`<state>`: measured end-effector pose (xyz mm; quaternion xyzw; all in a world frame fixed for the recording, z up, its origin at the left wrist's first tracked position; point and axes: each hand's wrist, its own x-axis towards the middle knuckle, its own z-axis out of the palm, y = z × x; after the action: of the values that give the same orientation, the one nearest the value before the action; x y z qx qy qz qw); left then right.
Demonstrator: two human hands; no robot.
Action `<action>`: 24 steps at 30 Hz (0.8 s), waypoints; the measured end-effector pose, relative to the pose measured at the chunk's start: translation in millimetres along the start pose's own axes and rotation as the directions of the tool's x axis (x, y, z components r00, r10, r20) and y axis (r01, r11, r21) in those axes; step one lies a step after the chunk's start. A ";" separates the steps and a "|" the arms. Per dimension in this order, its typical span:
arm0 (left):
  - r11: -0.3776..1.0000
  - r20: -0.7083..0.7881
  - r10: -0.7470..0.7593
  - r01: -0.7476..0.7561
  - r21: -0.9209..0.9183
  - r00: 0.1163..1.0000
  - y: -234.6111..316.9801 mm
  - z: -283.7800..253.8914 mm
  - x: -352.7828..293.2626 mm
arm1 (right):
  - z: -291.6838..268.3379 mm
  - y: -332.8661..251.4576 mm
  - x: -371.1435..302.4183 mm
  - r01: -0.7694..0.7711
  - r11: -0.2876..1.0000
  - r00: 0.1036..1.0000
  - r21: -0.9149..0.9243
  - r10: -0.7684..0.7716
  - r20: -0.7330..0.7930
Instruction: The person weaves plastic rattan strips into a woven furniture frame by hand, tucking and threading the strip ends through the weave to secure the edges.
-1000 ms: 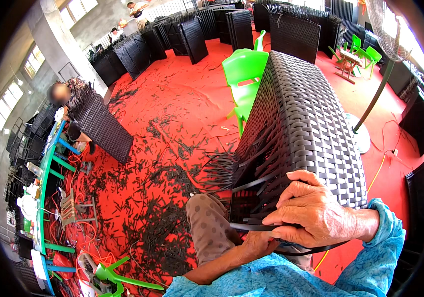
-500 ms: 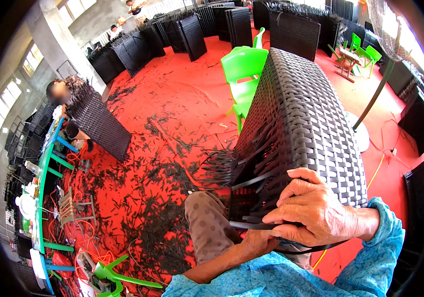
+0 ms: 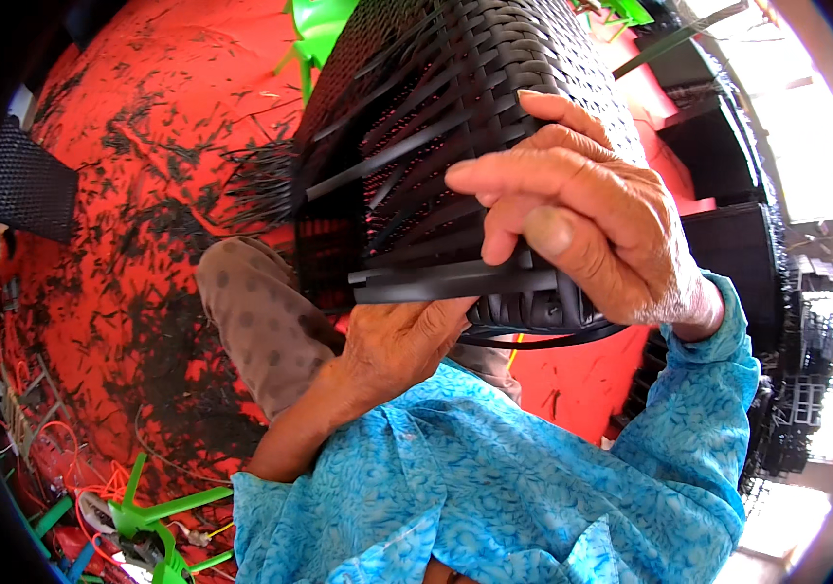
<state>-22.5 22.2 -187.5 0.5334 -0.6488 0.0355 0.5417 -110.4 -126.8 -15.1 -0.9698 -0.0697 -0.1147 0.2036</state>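
Blue patterned sleeves [image 3: 494,477] are covering both your forearms nearest the camera. Just beyond them, your left hand [image 3: 402,341] is cupping the near underside of the black woven rattan frame [image 3: 455,146], fingers curled up against flat loose strips [image 3: 436,282] that are sticking out to the left. Your right hand [image 3: 582,224] is lying over the frame's near top edge, fingers wrapping down onto the weave, thumb pressing its side. Your knee [image 3: 261,311] in spotted brown cloth is sitting below left. Farther off, black offcuts are littering the red floor [image 3: 144,175], with a green plastic chair [image 3: 324,29] beyond the frame.
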 end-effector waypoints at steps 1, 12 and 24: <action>1.000 -0.020 0.022 -0.022 0.005 1.000 0.2 -0.6 1.4 | -1.3 -1.4 0.8 -0.023 0.999 1.000 0.022 0.024 -0.006; 0.994 -0.108 -0.027 0.015 -0.109 0.994 2.6 7.5 1.3 | -4.3 -2.6 -1.3 -0.280 0.858 0.928 0.431 0.357 -0.107; 0.686 0.168 -0.332 0.359 -0.633 0.928 13.9 1.3 -0.2 | -13.2 -0.9 -5.4 -0.361 0.813 0.905 0.456 0.424 -0.038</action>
<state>-33.5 27.5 -180.8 0.4234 -0.5183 -0.3063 0.6770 -118.3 -132.0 -4.4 -0.8816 0.1224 -0.1183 0.4402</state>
